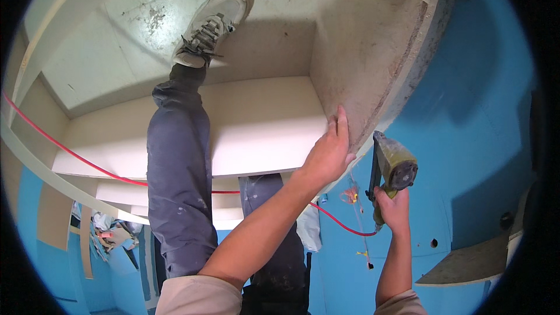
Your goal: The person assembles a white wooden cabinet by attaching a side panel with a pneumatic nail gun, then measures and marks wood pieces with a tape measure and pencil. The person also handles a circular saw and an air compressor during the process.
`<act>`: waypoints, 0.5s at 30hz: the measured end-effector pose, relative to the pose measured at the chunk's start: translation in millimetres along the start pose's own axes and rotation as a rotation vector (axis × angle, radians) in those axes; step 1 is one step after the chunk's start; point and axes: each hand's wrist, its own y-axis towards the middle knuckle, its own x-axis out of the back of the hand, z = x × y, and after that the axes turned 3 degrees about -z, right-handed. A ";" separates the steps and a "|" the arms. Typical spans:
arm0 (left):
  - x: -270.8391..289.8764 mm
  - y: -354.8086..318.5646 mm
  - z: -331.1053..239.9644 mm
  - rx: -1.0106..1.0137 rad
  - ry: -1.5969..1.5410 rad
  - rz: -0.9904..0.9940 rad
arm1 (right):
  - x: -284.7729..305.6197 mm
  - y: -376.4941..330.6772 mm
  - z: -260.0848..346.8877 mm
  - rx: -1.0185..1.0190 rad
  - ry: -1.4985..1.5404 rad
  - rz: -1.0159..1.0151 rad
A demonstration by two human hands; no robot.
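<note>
My left hand (328, 153) presses flat against the lower edge of an upright cream board (364, 52), at the corner where it meets a cream shelf (262, 122). My right hand (392, 209) grips the handle of a yellow-green nail gun (392, 166), held just right of that board edge with its nose pointing up toward it. A red air hose (335, 221) runs from the gun's base to the left. My leg (178, 169) in dark trousers reaches up, its white shoe (213, 23) planted on a cream panel (116, 41).
Blue walls (466, 140) surround the cream shelving. A bare board piece (466, 265) lies at lower right. The red hose crosses the shelves to the far left (35, 128). Scraps and clutter (108, 233) lie below left.
</note>
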 end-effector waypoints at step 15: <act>23.2 16.5 14.3 -0.049 0.128 -0.075 | 3.6 -9.7 12.3 -0.024 -0.038 -0.082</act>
